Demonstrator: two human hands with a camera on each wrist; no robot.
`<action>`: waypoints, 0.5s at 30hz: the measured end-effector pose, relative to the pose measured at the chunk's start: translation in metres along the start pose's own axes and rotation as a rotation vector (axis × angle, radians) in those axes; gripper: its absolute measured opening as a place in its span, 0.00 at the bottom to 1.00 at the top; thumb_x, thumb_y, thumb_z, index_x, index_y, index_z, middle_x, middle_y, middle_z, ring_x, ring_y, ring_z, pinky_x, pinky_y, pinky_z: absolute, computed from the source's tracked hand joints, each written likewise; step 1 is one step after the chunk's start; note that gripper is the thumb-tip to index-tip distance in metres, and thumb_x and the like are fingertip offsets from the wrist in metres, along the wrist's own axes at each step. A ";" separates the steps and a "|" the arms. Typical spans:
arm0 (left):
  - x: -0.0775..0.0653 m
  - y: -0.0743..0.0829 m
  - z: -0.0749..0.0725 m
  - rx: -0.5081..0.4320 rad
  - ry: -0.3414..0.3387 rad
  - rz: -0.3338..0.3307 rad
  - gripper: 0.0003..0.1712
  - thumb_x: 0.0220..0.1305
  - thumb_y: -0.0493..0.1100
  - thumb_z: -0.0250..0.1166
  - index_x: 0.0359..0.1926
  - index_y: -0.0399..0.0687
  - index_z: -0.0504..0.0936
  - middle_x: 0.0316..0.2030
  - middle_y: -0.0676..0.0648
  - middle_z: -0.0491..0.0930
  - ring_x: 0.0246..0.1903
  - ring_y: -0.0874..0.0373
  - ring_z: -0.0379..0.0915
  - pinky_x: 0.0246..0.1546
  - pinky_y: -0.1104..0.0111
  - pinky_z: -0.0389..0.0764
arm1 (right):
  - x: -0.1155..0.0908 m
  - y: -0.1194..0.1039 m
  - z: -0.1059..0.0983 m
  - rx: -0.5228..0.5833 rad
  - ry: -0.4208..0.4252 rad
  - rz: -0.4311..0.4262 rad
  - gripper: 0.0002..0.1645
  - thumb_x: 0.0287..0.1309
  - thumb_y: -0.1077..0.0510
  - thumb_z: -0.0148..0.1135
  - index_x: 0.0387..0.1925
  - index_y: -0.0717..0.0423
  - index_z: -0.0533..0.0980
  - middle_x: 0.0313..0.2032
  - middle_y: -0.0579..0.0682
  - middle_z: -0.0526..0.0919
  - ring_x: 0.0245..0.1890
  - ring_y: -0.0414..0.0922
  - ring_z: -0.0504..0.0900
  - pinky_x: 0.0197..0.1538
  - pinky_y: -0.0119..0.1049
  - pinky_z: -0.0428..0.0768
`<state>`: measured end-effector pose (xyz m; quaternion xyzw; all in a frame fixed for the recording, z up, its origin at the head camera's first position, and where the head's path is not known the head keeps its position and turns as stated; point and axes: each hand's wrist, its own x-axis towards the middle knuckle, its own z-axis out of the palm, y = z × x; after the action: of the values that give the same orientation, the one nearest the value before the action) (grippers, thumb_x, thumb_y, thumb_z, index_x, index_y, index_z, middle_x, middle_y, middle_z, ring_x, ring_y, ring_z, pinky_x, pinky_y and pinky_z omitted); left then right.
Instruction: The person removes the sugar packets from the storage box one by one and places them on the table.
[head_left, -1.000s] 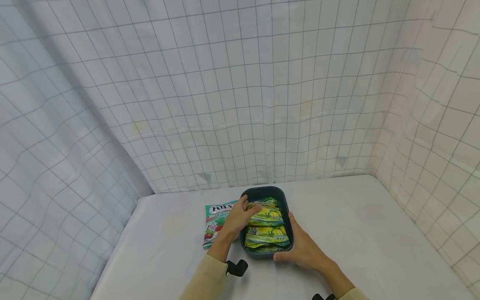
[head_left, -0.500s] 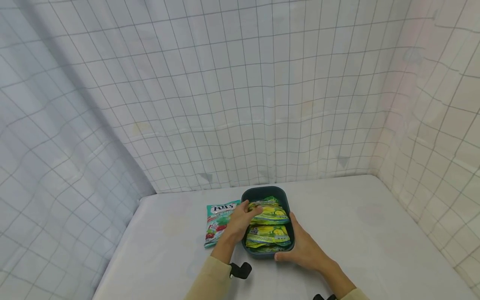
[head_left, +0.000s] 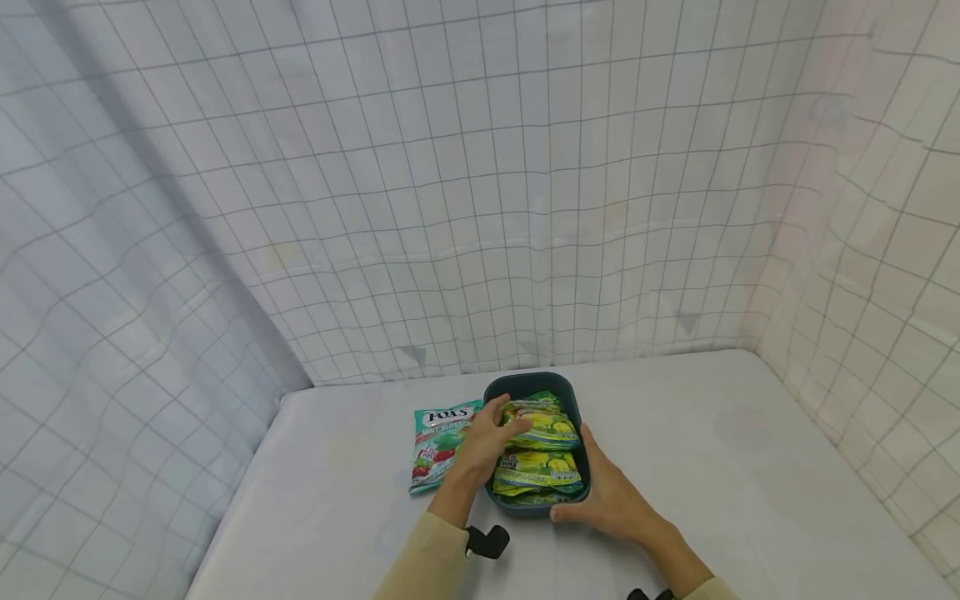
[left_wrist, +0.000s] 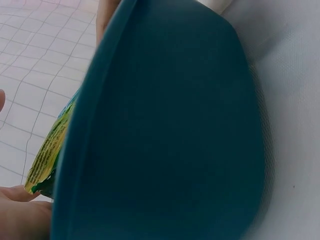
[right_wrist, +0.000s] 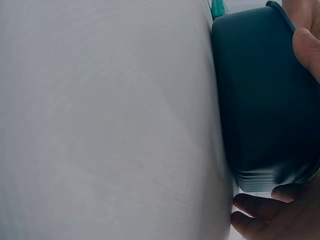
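Note:
A dark teal plastic tub (head_left: 525, 383) stands on the white table, holding several yellow-green candy bags (head_left: 542, 471). My right hand (head_left: 611, 496) grips its near right side, thumb at the near rim and fingers along the right wall, as the right wrist view also shows. My left hand (head_left: 483, 446) reaches over the left rim, with thumb and fingers spread at the left end of the upper yellow candy bag (head_left: 555, 427). In the left wrist view the tub's outer wall (left_wrist: 170, 120) hides most of that hand's contact; one bag end (left_wrist: 47, 155) pokes above the rim.
A mint-green candy bag (head_left: 435, 454) marked FOX'S lies flat on the table just left of the tub, partly behind my left forearm. White grid-patterned curtains (head_left: 525, 208) hang behind and on both sides of the table (head_left: 675, 417).
My left hand has shifted right, farther over the tub, and the upper yellow bag has slid slightly right inside it. My right hand has kept its hold on the tub.

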<state>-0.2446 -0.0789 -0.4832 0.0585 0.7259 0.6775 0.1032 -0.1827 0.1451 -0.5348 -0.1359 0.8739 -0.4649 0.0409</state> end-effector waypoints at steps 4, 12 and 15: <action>0.000 0.001 0.002 -0.005 -0.001 0.016 0.46 0.69 0.44 0.68 0.78 0.35 0.54 0.77 0.34 0.51 0.77 0.35 0.40 0.70 0.40 0.55 | 0.000 0.001 0.000 -0.002 0.004 -0.008 0.84 0.42 0.32 0.80 0.82 0.55 0.33 0.80 0.58 0.42 0.77 0.59 0.50 0.71 0.62 0.58; -0.001 0.001 0.004 -0.022 0.016 0.027 0.44 0.70 0.41 0.66 0.78 0.34 0.54 0.77 0.31 0.49 0.76 0.34 0.40 0.70 0.40 0.55 | 0.000 0.001 0.000 -0.012 0.002 -0.003 0.84 0.43 0.32 0.80 0.82 0.55 0.33 0.80 0.58 0.42 0.77 0.59 0.50 0.72 0.62 0.58; 0.000 -0.001 0.005 -0.023 0.026 0.030 0.44 0.70 0.40 0.66 0.78 0.34 0.54 0.77 0.31 0.48 0.76 0.33 0.40 0.70 0.40 0.56 | 0.000 0.001 0.000 -0.005 0.003 -0.014 0.84 0.43 0.33 0.80 0.81 0.56 0.33 0.80 0.59 0.42 0.76 0.60 0.52 0.71 0.63 0.59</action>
<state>-0.2434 -0.0742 -0.4842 0.0593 0.7183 0.6881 0.0844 -0.1827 0.1463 -0.5359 -0.1415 0.8742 -0.4632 0.0356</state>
